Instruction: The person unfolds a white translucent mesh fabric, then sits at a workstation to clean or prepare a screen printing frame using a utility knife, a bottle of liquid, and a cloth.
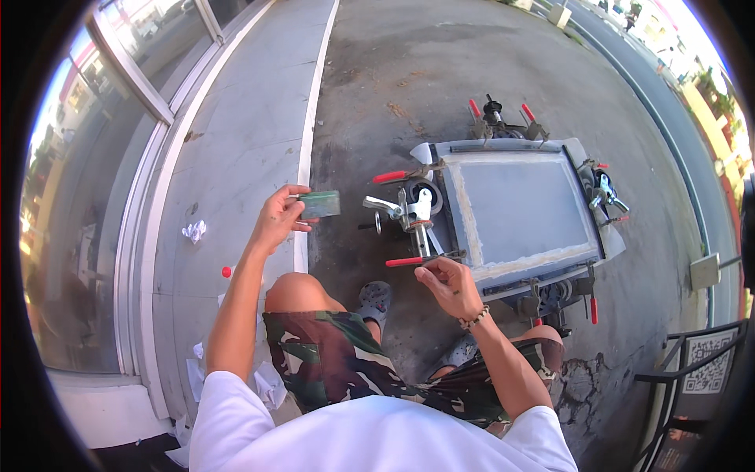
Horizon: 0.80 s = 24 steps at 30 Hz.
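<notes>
My left hand (281, 219) pinches a flat green see-through rectangular piece, like a scraper (320, 204), over the pavement left of the frame. My right hand (454, 289) is closed, thumb against fingers, at the near left corner of a panel with a framed flat grey surface (523, 208). Its fingertips meet the end of a red-handled clamp (405, 261); what they hold is hidden. Another red-handled clamp (390, 177) grips the far left corner. Between these two clamps sits a silver metal clamping fixture with a lever (415, 206).
More clamps and fixtures line the panel's far side (495, 118), right side (604, 191) and near side (550, 303). Crumpled white paper (194, 230) and a red cap (226, 272) are on the tiled walkway at left. Glass doors stand beyond it. A black-framed sign (708, 366) stands at lower right.
</notes>
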Each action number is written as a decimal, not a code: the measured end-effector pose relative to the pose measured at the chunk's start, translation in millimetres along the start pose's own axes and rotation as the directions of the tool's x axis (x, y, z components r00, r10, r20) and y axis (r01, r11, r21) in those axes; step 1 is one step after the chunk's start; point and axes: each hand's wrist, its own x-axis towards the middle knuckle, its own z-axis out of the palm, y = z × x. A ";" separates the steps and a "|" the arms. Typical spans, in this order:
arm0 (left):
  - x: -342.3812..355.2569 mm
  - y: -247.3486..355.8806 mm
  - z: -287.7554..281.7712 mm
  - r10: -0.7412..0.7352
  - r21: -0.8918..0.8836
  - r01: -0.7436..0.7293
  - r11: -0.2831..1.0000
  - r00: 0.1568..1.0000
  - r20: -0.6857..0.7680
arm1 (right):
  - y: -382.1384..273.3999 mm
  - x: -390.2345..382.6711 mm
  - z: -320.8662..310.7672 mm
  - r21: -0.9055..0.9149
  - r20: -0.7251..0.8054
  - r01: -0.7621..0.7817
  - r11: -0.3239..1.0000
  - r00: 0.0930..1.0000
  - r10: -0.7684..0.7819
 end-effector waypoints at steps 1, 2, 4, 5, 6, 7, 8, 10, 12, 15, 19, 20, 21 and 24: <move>-11.3 36.1 24.5 0.025 -0.001 -0.025 1.000 0.995 0.097 | 2.1 0.3 1.1 0.201 -0.001 -0.003 0.979 1.000 0.004; -19.8 61.0 48.8 0.051 -0.006 -0.051 0.999 0.979 0.197 | 1.9 0.4 -0.6 0.392 -0.006 -0.002 0.920 1.000 0.004; -39.6 83.5 89.8 0.127 -0.034 -0.122 0.992 0.942 0.311 | -13.6 -1.6 -7.1 0.583 0.013 0.009 0.813 1.000 -0.020; -49.1 84.9 107.4 0.160 -0.054 -0.150 0.987 0.916 0.367 | -22.3 -4.8 -8.9 0.677 0.009 0.008 0.736 1.000 -0.020; -55.2 83.0 123.4 0.158 -0.084 -0.137 0.987 0.921 0.356 | -26.6 -5.9 -11.7 0.761 0.005 0.009 0.649 1.000 -0.021; -61.5 77.7 140.1 0.152 -0.117 -0.118 0.986 0.924 0.350 | -23.4 -7.0 -16.6 0.800 0.007 0.007 0.600 1.000 -0.021; -67.9 71.8 153.3 0.142 -0.151 -0.095 0.984 0.930 0.339 | -20.3 -9.0 -22.7 0.780 -0.004 0.018 0.625 1.000 -0.024; -71.6 55.7 170.6 0.133 -0.229 -0.075 0.971 0.959 0.250 | -15.3 -10.3 -31.8 0.740 -0.014 0.033 0.672 0.999 -0.034; -71.8 42.0 181.6 0.145 -0.261 -0.100 0.960 0.977 0.159 | -17.2 -13.0 -36.4 0.748 -0.052 0.036 0.663 0.999 0.004; -71.2 42.2 190.1 0.238 -0.247 -0.200 0.948 0.962 0.136 | -11.2 -13.7 -34.7 0.725 -0.082 0.062 0.686 0.997 -0.002; -71.9 34.1 203.1 0.361 0.068 -0.358 0.931 0.932 -0.042 | -10.0 -16.8 -19.8 0.593 -0.101 0.090 0.800 0.994 -0.037; -72.8 29.3 203.8 0.375 0.149 -0.363 0.920 0.925 -0.059 | -12.2 -18.3 -15.0 0.548 -0.102 0.079 0.833 0.994 -0.027; -73.3 25.9 203.8 0.390 0.230 -0.364 0.902 0.918 -0.074 | -11.8 -19.4 -10.7 0.422 -0.133 0.113 0.900 0.989 -0.063; -71.0 20.1 201.1 0.404 0.315 -0.366 0.876 0.912 -0.063 | -17.1 -21.4 -6.8 0.299 -0.153 0.100 0.949 0.987 -0.055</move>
